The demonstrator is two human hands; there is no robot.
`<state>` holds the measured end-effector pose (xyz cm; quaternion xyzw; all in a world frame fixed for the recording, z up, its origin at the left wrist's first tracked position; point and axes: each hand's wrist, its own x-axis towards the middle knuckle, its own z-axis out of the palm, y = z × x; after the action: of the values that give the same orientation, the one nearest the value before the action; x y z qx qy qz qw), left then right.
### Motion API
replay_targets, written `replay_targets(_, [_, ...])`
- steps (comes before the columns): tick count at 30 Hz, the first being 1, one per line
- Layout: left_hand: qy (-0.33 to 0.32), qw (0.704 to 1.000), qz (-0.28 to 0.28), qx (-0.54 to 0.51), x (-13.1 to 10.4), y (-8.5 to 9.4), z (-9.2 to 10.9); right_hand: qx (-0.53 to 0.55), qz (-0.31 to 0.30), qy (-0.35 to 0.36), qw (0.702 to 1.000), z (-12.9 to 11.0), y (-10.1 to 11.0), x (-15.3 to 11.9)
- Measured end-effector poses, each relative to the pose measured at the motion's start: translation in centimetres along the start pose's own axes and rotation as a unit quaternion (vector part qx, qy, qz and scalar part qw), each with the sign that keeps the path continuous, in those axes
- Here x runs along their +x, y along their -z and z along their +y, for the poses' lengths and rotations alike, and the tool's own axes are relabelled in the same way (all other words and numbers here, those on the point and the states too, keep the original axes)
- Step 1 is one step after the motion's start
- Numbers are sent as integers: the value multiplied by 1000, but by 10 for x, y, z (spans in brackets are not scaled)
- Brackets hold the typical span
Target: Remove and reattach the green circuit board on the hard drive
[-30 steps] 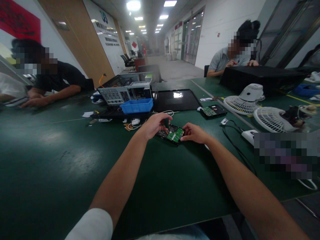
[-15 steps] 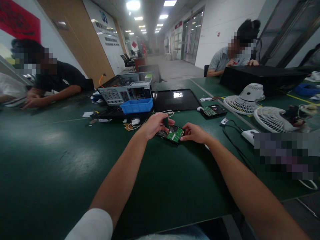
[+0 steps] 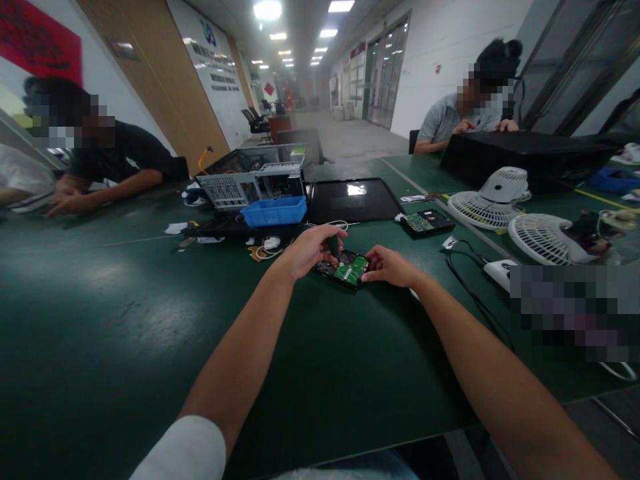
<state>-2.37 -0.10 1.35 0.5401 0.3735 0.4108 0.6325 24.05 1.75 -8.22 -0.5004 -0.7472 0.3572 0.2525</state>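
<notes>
A hard drive (image 3: 351, 270) lies on the green table in front of me, its green circuit board facing up. My left hand (image 3: 316, 250) is closed around a screwdriver (image 3: 334, 245) with a dark green handle, held upright over the left part of the drive. The screwdriver's tip is hidden by my fingers. At the drive's right edge, the thumb and fingers of my right hand (image 3: 387, 265) grip its side. A second hard drive (image 3: 426, 223) rests farther back on the right.
Behind my hands stand a blue bin (image 3: 275, 212) and an opened computer case (image 3: 240, 183), with a black panel (image 3: 355, 200) alongside. White fan parts (image 3: 487, 200), a power strip (image 3: 497, 272) and a black cable (image 3: 467, 293) lie to the right. Two people sit across the table.
The fingers of my left hand have shifted slightly around the screwdriver handle. My right hand and the hard drive stay in place.
</notes>
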Motion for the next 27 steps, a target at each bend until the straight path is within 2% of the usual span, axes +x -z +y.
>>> replay_targets(9, [20, 999, 32, -24, 1, -2, -2, 0, 4, -1, 1000, 2, -2, 1])
replay_targets(20, [-16, 999, 28, -2, 1, -1, 0, 6, 0, -3, 1000, 2, -1, 1])
replay_targets(27, [-3, 1000, 3, -12, 0, -1, 0, 1, -1, -3, 1000, 1, -1, 1])
